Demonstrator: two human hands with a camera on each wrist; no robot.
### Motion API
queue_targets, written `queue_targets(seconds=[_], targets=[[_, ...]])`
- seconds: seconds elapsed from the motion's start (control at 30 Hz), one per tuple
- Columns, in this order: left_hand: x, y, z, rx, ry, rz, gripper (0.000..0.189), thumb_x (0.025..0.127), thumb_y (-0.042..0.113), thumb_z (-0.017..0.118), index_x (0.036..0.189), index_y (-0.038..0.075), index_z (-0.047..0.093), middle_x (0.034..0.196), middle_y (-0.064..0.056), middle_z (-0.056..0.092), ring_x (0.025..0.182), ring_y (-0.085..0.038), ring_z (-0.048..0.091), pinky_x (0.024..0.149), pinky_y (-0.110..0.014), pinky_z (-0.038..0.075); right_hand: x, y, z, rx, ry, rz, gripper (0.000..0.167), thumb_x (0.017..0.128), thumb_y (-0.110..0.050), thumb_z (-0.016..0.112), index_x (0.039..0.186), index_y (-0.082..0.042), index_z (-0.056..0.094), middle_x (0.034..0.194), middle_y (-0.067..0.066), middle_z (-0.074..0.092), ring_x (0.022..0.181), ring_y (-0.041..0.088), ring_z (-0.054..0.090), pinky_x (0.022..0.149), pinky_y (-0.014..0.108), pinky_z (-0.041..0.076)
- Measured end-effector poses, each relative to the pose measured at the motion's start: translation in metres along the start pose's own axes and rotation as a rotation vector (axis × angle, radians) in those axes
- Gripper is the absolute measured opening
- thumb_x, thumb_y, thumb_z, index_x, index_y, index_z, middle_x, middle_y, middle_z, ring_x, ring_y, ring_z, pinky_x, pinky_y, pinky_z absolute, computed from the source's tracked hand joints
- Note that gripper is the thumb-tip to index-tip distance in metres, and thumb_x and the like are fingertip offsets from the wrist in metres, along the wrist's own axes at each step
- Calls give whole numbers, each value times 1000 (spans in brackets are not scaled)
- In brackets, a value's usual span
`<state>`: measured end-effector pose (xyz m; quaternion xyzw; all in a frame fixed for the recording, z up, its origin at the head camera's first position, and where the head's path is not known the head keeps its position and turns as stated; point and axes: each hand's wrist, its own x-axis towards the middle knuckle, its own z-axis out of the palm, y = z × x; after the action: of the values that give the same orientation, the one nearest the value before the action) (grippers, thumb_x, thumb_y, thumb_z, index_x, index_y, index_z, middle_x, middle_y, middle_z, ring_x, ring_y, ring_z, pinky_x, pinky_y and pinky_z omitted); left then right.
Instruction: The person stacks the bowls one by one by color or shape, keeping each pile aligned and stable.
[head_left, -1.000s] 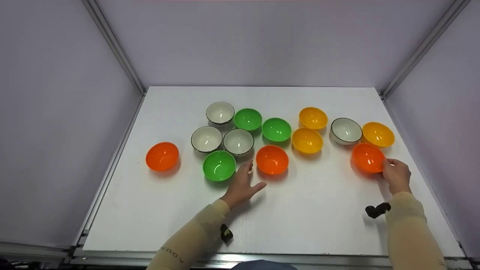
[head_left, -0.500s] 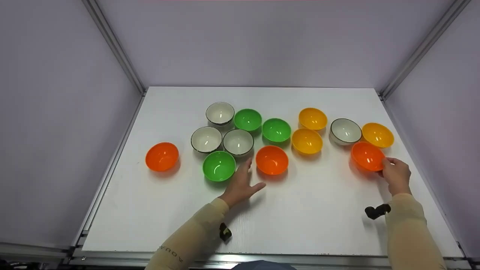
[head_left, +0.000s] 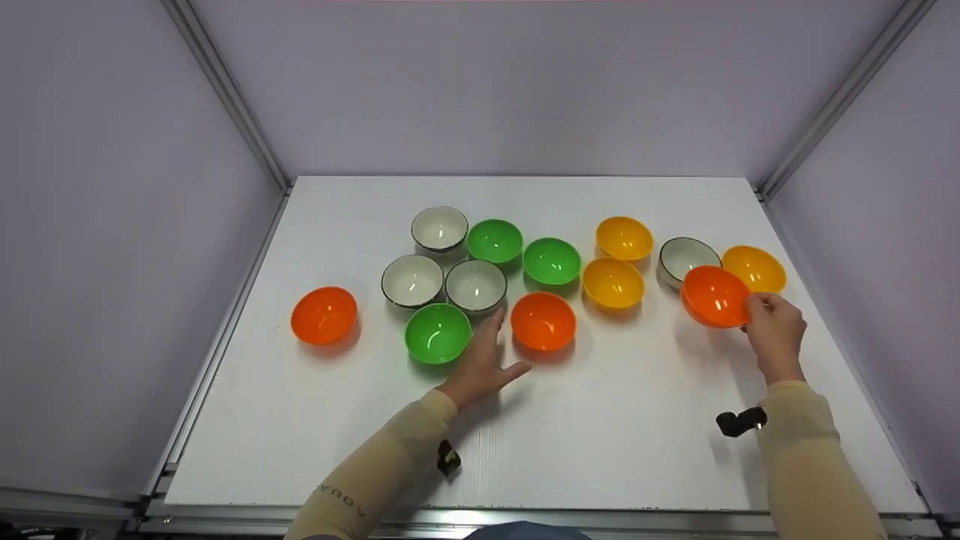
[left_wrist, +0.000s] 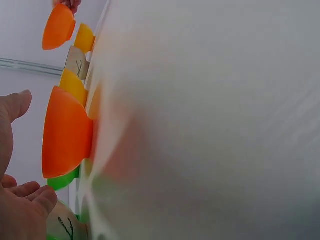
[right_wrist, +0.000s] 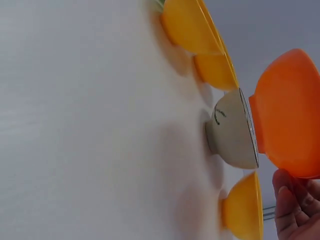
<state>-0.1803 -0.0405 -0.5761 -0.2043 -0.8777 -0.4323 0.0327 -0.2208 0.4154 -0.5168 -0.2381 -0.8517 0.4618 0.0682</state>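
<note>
My right hand (head_left: 775,334) pinches the rim of an orange bowl (head_left: 715,297), which is lifted off the table and tilted slightly. In the right wrist view the held orange bowl (right_wrist: 290,117) hangs above a white bowl (right_wrist: 234,129) with a dark rim. Between a green bowl (head_left: 438,334) and a second orange bowl (head_left: 543,322) lies my left hand (head_left: 480,364), fingers extended and thumb spread, holding nothing. The left wrist view shows this second orange bowl (left_wrist: 67,132) standing just past the left hand (left_wrist: 22,200).
Yellow bowls (head_left: 613,283) stand right of centre, another yellow bowl (head_left: 756,268) near the right edge. White bowls (head_left: 412,281) and green bowls (head_left: 552,261) cluster left of centre. A third orange bowl (head_left: 324,316) stands alone at left. Walls border the white table (head_left: 600,442).
My right hand has raised the orange bowl and carried it left and away from me, so it now overlaps the white bowl in the head view. The left hand has stayed nearly still.
</note>
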Motion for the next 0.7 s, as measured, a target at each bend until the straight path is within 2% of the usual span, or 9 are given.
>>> queue_targets(seconds=[0.1, 0.37, 0.53, 0.7], targets=[[2, 2, 0, 10, 6, 10, 105, 76, 33, 82, 150, -4, 17, 151, -20, 31, 136, -29, 35, 112, -40, 28, -6, -11, 8, 3, -3, -58, 56, 99, -43, 42, 131, 1, 55, 121, 17, 57, 81, 14, 58, 65, 15, 52], [10, 9, -2, 23, 0, -8, 105, 78, 45, 78, 151, 0, 17, 153, -19, 27, 137, -26, 34, 112, -36, 29, -20, -39, 29, 42, -16, -173, 51, 99, -41, 45, 126, 1, 59, 111, 14, 60, 76, 14, 58, 63, 15, 52], [14, 12, -2, 30, 25, -9, 104, 76, 38, 81, 150, -1, 20, 151, -21, 29, 137, -27, 34, 112, -38, 30, -28, -54, 49, 56, -36, -228, 46, 99, -37, 47, 120, 1, 62, 101, 13, 62, 72, 15, 58, 61, 16, 52], [17, 15, -1, 40, 36, -28, 105, 75, 37, 82, 151, 0, 20, 152, -18, 30, 137, -25, 35, 111, -37, 30, -35, -66, 71, 91, -72, -295, 40, 99, -31, 50, 113, 2, 66, 94, 15, 64, 68, 13, 60, 58, 18, 53]])
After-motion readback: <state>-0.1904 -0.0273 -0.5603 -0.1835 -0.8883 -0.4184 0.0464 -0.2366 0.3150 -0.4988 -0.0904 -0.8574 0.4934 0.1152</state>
